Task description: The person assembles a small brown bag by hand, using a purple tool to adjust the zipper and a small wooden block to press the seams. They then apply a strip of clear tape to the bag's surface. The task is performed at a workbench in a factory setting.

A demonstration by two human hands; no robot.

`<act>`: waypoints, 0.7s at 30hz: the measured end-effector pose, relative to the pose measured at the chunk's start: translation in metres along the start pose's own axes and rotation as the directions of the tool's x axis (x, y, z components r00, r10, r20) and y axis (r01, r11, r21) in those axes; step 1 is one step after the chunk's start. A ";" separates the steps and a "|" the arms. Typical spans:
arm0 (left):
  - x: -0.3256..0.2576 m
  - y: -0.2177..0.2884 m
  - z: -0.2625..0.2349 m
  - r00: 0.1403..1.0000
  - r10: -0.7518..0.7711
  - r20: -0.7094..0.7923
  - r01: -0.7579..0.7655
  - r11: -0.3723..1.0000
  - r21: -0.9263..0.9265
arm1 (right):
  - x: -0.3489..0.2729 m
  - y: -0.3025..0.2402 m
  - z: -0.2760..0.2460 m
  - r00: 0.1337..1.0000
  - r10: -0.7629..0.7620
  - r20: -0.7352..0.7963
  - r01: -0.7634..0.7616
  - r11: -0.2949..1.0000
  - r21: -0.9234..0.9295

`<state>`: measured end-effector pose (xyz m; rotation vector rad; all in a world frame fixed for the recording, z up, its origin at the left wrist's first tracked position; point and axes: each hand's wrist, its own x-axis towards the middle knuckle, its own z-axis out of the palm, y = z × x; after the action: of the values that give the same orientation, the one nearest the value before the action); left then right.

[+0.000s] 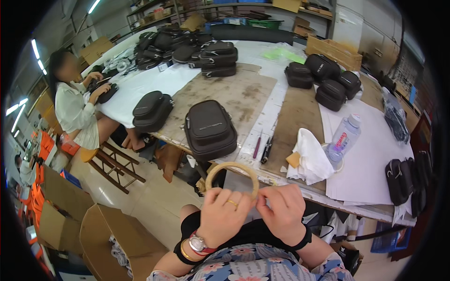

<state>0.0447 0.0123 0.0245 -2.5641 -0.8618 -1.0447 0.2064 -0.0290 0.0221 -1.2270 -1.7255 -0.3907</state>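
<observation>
Both my hands are raised in front of my chest. My left hand [224,213] and my right hand [281,210] pinch the lower edge of a thin tan ring [231,167], a roll of tape, which stands upright above my fingers. Just beyond it, near the table's front edge, a dark grey zipped pouch [209,129] lies flat on a worn brown board [234,96]. A red-handled tool [257,146] and a black pen-like tool [267,149] lie to the right of the pouch.
A clear water bottle [343,137] and a crumpled white cloth [311,159] sit at the right. Stacks of dark pouches [151,110] [324,79] [218,58] cover the table [361,173]. A seated person [75,110] works at the left. Open cardboard boxes [110,236] stand on the floor.
</observation>
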 end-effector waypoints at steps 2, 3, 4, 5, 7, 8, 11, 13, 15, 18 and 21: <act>0.006 0.005 0.000 0.999 0.023 -0.024 -0.023 1.000 0.012 | -0.003 -0.001 0.001 0.983 0.184 0.000 -0.182 0.974 0.133; 0.009 0.007 0.001 0.999 0.035 -0.039 -0.034 0.999 0.014 | -0.005 0.000 -0.001 0.962 0.271 0.012 -0.269 0.944 0.193; 0.013 0.008 0.003 0.994 0.075 -0.079 -0.077 0.997 -0.020 | -0.007 0.000 -0.004 0.905 0.422 0.059 -0.416 0.846 0.333; 0.016 0.005 0.004 0.986 0.130 -0.101 -0.137 0.988 -0.065 | -0.014 0.006 -0.002 0.850 0.520 0.084 -0.492 0.726 0.480; 0.022 0.004 0.003 0.958 0.240 -0.156 -0.263 0.953 -0.152 | -0.016 0.003 -0.012 0.668 0.716 0.203 -0.571 0.319 0.756; 0.021 0.014 0.007 0.931 0.246 -0.271 -0.305 0.930 -0.204 | -0.017 0.022 -0.012 0.630 0.757 0.173 -0.600 0.334 0.727; 0.036 0.028 0.010 0.911 0.284 -0.299 -0.347 0.920 -0.182 | -0.011 0.036 -0.036 0.590 0.806 0.044 -0.427 0.265 0.865; 0.060 0.011 0.045 0.936 0.266 -0.231 -0.311 0.931 -0.189 | -0.013 0.033 -0.047 0.698 0.696 -0.168 -0.301 0.498 0.813; 0.073 -0.010 0.080 0.966 0.235 -0.105 -0.252 0.950 -0.184 | -0.018 0.029 -0.051 0.728 0.643 -0.237 -0.279 0.594 0.755; 0.081 -0.028 0.110 0.986 0.159 0.048 -0.148 0.972 -0.183 | -0.026 0.024 -0.050 0.760 0.598 -0.254 -0.302 0.672 0.676; 0.079 -0.030 0.114 0.997 0.078 0.016 -0.071 0.961 -0.269 | -0.030 0.022 -0.052 0.783 0.611 -0.121 -0.383 0.626 0.680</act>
<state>0.1350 0.1180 -0.0014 -2.8130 -0.6630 -1.1795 0.2532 -0.0721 0.0173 -1.0008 -0.9916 0.3002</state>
